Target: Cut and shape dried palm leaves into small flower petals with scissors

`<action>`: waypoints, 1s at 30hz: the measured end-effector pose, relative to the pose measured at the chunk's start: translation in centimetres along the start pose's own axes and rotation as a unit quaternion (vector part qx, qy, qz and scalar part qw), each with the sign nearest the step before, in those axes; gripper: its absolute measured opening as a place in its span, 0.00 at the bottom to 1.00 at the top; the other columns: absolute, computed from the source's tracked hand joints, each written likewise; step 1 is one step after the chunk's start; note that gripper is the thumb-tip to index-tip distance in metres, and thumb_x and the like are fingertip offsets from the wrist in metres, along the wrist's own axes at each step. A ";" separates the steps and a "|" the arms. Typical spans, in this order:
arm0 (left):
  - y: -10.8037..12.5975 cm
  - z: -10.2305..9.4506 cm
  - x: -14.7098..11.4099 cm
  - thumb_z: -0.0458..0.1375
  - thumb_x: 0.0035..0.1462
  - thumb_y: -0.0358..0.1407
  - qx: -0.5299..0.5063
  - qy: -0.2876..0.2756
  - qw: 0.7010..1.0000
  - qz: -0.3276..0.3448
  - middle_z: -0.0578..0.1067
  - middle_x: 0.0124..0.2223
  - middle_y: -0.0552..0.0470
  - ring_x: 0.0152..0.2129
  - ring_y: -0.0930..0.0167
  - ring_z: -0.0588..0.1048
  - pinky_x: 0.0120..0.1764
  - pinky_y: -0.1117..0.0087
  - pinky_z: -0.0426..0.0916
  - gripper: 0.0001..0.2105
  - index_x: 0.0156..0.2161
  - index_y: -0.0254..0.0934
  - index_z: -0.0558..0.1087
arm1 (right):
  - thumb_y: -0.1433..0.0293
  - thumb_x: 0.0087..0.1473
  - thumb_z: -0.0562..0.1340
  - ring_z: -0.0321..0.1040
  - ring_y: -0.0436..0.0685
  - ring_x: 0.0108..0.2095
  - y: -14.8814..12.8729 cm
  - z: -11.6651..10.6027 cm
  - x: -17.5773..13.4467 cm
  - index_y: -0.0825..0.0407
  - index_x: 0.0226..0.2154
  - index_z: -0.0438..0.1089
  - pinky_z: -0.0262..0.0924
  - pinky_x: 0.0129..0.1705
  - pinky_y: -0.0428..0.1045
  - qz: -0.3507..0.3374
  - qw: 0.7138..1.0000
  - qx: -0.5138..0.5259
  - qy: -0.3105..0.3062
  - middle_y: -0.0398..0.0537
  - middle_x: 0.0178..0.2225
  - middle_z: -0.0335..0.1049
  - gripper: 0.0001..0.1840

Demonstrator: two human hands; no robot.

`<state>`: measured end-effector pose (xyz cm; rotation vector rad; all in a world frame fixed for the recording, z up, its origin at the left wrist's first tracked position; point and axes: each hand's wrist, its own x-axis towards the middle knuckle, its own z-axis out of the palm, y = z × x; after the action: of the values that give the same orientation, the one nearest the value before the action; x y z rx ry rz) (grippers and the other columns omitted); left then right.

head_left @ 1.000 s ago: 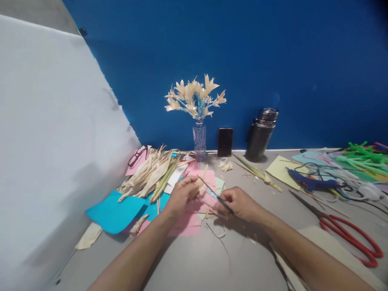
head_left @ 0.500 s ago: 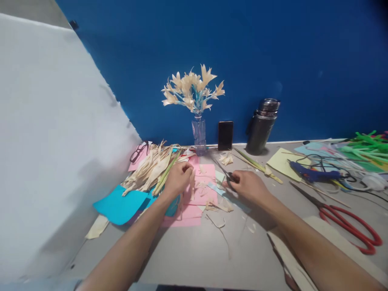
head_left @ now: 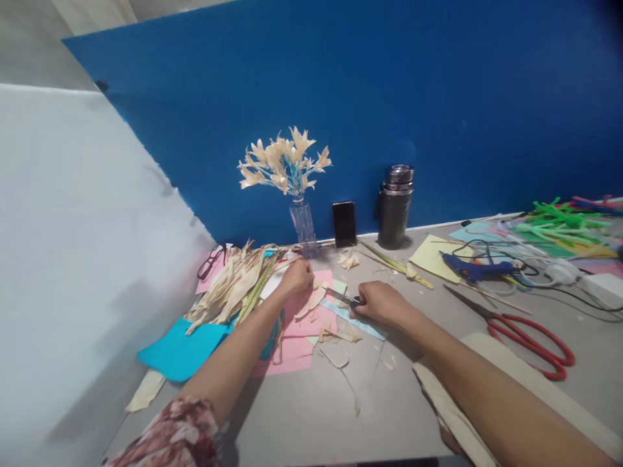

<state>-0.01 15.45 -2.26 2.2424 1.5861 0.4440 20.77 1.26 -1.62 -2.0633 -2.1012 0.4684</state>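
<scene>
My right hand (head_left: 379, 301) is closed round the dark handles of small scissors (head_left: 343, 297), whose blades point left toward a pale piece of dried husk (head_left: 312, 302). My left hand (head_left: 298, 277) is pinched at the upper end of that husk piece, which hangs over pink paper sheets (head_left: 304, 324). Below the scissors lies a light blue paper strip (head_left: 363, 319). Husk scraps (head_left: 338, 335) are scattered near it. A heap of dried husks (head_left: 226, 285) with green leaves lies left of my left hand.
Husk flowers (head_left: 285, 159) stand in a clear bottle (head_left: 304, 227) at the back, beside a phone (head_left: 344, 224) and a dark flask (head_left: 395, 207). Red-handled scissors (head_left: 530, 340), a blue glue gun (head_left: 479, 266) and green pipe cleaners (head_left: 559, 220) lie right. Blue paper (head_left: 182, 350) lies left.
The scissors have swung to point left and come close to the husk piece at my left hand. My hands are nearer each other. The view has shifted, showing more of the right side.
</scene>
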 end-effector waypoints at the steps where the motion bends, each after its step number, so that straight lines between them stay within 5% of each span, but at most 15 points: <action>1: -0.1 0.0 -0.1 0.57 0.42 0.26 -0.015 -0.002 1.000 0.001 0.71 0.21 0.53 0.21 0.71 0.69 0.26 0.72 0.57 0.03 0.23 0.35 0.71 | 0.56 0.43 0.69 0.68 0.58 0.34 0.2 0.0 0.1 0.51 0.32 0.72 0.43 0.26 0.47 0.001 1.000 0.009 -0.006 0.51 0.34 0.73 0.18; 7: -0.1 -0.6 -0.1 0.58 0.38 0.23 -0.147 0.001 0.989 -0.005 0.68 0.20 0.57 0.19 0.74 0.65 0.24 0.74 0.55 0.05 0.22 0.35 0.71 | 0.61 0.46 0.68 0.68 0.57 0.34 1.0 0.3 0.6 0.52 0.29 0.70 0.42 0.27 0.47 0.008 0.999 0.031 0.005 0.52 0.33 0.73 0.13; 11: 0.3 -1.9 -0.7 0.57 0.44 0.26 -0.279 0.046 0.959 -0.025 0.68 0.22 0.56 0.19 0.76 0.64 0.24 0.76 0.57 0.04 0.29 0.34 0.73 | 0.62 0.44 0.67 0.66 0.56 0.32 1.0 0.3 0.6 0.52 0.30 0.68 0.42 0.26 0.47 0.000 0.999 0.042 0.013 0.50 0.31 0.72 0.13; 17: 1.3 -3.3 -6.3 0.60 0.49 0.35 -0.466 -0.019 0.883 -0.055 0.69 0.23 0.53 0.20 0.75 0.68 0.27 0.72 0.65 0.11 0.38 0.31 0.74 | 0.67 0.40 0.68 0.63 0.52 0.28 0.8 -0.3 0.0 0.51 0.30 0.68 0.42 0.26 0.45 -0.046 0.995 0.089 -0.028 0.43 0.27 0.70 0.13; 22: 2.4 -1.4 -10.4 0.62 0.49 0.39 -0.538 -0.010 0.841 -0.066 0.71 0.24 0.54 0.21 0.76 0.70 0.29 0.73 0.67 0.12 0.38 0.33 0.73 | 0.69 0.45 0.65 0.63 0.51 0.28 0.5 -1.4 -0.7 0.51 0.31 0.72 0.47 0.27 0.45 -0.080 0.984 0.147 -0.058 0.42 0.28 0.72 0.07; 26: 3.6 0.0 -11.6 0.62 0.51 0.39 -0.550 0.044 0.832 -0.047 0.72 0.25 0.55 0.22 0.75 0.71 0.29 0.74 0.67 0.11 0.38 0.36 0.72 | 0.59 0.52 0.63 0.65 0.51 0.28 -1.3 -1.1 -1.2 0.55 0.35 0.73 0.54 0.29 0.45 -0.116 0.926 0.355 -0.049 0.46 0.31 0.73 0.15; 30: 4.4 0.2 -12.2 0.62 0.51 0.38 -0.551 0.044 0.834 -0.011 0.73 0.29 0.55 0.23 0.75 0.72 0.30 0.73 0.69 0.10 0.39 0.37 0.72 | 0.58 0.52 0.63 0.58 0.47 0.20 -3.1 0.3 -1.4 0.55 0.27 0.70 0.51 0.24 0.44 -0.093 0.877 0.470 -0.034 0.40 0.19 0.64 0.16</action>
<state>-0.19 2.50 -0.96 1.2936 0.9366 1.1122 17.77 -0.12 -0.72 -1.2650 -1.5529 1.2311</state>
